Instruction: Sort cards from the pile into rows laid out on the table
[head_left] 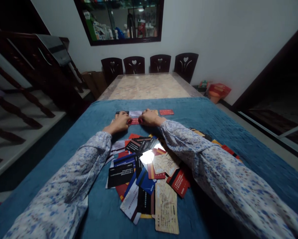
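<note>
A red card (135, 121) lies on the blue cloth between my two hands, just below a row of cards. My left hand (121, 121) has its fingers closed at the card's left edge. At its right edge are the curled fingers of my right hand (149, 117). The row behind includes a black card (122, 112), a white card (135, 113), a yellowish card (154, 112) partly behind my right hand, and another red card (166, 112). Nearer to me spreads a loose, overlapping pile of cards, with a black card (121, 175) and a beige card (166, 209) among them.
Blue cloth (99, 114) covers the near part of the long table (146, 86). More cards (230, 151) lie beyond my right forearm. Dark chairs (160, 63) stand at the far end. A stair railing (21, 89) is on the left, and a red bag (218, 90) sits on the right.
</note>
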Available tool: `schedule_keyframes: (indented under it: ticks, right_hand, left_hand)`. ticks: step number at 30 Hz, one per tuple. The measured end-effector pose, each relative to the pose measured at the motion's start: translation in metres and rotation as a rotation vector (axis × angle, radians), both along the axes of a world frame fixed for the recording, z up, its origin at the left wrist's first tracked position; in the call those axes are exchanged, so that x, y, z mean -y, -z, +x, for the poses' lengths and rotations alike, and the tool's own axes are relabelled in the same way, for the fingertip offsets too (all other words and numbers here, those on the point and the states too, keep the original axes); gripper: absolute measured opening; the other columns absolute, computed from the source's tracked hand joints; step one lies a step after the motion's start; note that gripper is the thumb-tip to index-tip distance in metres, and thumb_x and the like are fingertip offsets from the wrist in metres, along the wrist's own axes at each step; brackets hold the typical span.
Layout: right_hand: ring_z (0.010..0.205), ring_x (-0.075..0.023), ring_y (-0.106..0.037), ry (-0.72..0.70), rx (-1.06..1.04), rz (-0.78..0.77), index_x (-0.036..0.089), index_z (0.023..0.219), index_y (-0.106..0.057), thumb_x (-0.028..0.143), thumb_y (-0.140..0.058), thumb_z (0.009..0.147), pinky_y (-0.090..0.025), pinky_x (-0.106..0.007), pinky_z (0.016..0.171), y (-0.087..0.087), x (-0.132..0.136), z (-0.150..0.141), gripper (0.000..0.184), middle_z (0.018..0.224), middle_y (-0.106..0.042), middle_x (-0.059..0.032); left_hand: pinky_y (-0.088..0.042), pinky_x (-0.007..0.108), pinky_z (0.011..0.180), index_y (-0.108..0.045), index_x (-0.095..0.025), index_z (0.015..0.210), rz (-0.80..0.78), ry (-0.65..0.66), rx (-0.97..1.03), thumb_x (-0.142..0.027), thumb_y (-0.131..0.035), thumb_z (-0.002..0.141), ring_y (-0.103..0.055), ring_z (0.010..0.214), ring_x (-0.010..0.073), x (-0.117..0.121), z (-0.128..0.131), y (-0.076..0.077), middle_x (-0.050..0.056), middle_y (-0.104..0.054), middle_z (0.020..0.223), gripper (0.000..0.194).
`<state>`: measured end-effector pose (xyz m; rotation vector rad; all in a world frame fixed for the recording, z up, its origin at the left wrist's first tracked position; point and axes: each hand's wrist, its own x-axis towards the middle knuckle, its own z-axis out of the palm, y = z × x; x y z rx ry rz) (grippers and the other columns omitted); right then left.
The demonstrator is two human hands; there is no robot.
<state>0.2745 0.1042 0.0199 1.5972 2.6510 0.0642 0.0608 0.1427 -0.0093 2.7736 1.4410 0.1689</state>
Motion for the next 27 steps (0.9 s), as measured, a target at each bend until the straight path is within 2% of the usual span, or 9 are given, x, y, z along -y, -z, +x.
schedule_keyframes:
  ticks: [4,8,13,19,27]
  right_hand:
    - [0.124,-0.0354,-0.05,-0.013,0.015,0.013,0.029,0.127,-0.073,0.038,-0.054,0.097,-0.047,-0.043,0.092,0.001,0.001,-0.001,0.037,0.134,-0.066,-0.0138]
    - [0.124,-0.0363,-0.049,-0.017,0.028,0.032,0.026,0.126,-0.073,0.039,-0.049,0.099,-0.046,-0.047,0.094,0.004,0.001,-0.002,0.039,0.136,-0.065,-0.0154]
    - [0.124,-0.0367,-0.048,-0.029,0.03,0.056,0.022,0.124,-0.073,0.037,-0.047,0.098,-0.044,-0.049,0.095,0.008,0.002,-0.001,0.04,0.135,-0.065,-0.0167]
    - [0.122,-0.0361,-0.048,-0.034,0.007,0.087,0.021,0.122,-0.072,0.038,-0.048,0.098,-0.043,-0.048,0.094,0.01,0.005,0.0,0.038,0.134,-0.065,-0.0166]
    - [0.125,-0.0374,-0.044,-0.079,0.002,0.095,0.024,0.127,-0.07,0.038,-0.051,0.099,-0.041,-0.049,0.093,0.002,0.018,-0.005,0.038,0.137,-0.063,-0.0155]
  left_hand:
    - [-0.039,0.058,0.098,-0.077,-0.021,0.093,0.047,0.038,0.01,-0.018,-0.058,0.078,-0.044,0.127,0.0396,0.001,0.001,0.001,0.015,-0.07,0.117,0.024]
    - [-0.039,0.058,0.098,-0.077,-0.019,0.091,0.075,0.081,0.015,-0.019,-0.055,0.082,-0.045,0.126,0.039,0.007,0.0,0.0,0.016,-0.071,0.113,0.023]
    - [-0.038,0.06,0.101,-0.076,-0.018,0.097,0.081,0.098,0.033,-0.021,-0.051,0.087,-0.044,0.13,0.0389,0.019,-0.002,-0.004,0.015,-0.072,0.116,0.026]
    - [-0.035,0.061,0.105,-0.075,-0.02,0.099,0.078,0.106,0.036,-0.018,-0.053,0.084,-0.041,0.135,0.0389,0.03,-0.009,-0.005,0.013,-0.072,0.12,0.027]
    - [-0.035,0.061,0.107,-0.075,-0.02,0.112,0.097,0.102,0.059,-0.021,-0.051,0.089,-0.041,0.137,0.0387,0.051,-0.015,-0.008,0.014,-0.07,0.127,0.034]
